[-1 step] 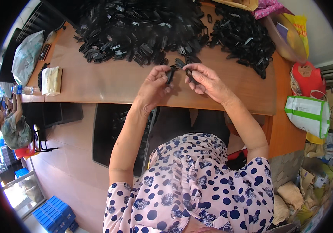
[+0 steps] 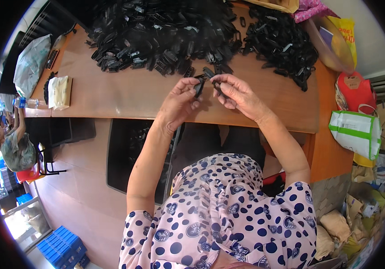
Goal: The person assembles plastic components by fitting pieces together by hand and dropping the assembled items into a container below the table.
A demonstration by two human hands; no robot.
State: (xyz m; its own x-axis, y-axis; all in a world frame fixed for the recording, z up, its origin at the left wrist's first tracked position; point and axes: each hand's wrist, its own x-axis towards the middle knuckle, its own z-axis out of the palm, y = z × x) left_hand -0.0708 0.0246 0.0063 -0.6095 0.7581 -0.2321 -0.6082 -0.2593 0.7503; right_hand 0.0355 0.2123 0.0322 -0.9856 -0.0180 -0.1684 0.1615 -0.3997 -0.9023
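Observation:
Over the front part of the brown table, my left hand pinches a small black plastic part between thumb and fingers. Close beside it, my right hand is closed on another small black plastic piece, whose end sticks out past the fingertips. The two pieces are very near each other; whether they touch I cannot tell. Beyond my hands lies a large heap of black plastic parts, with a few loose ones at its near edge. A smaller heap of similar parts lies to the right.
A tissue pack and a water bottle stand at the table's left end. Under the front edge is a black bin. Bags, including a white-green one, crowd the right side. Another person sits far left, near blue crates.
The black part in my left hand has turned slightly and sits a little nearer the right hand. My right fingers have shifted slightly on their piece.

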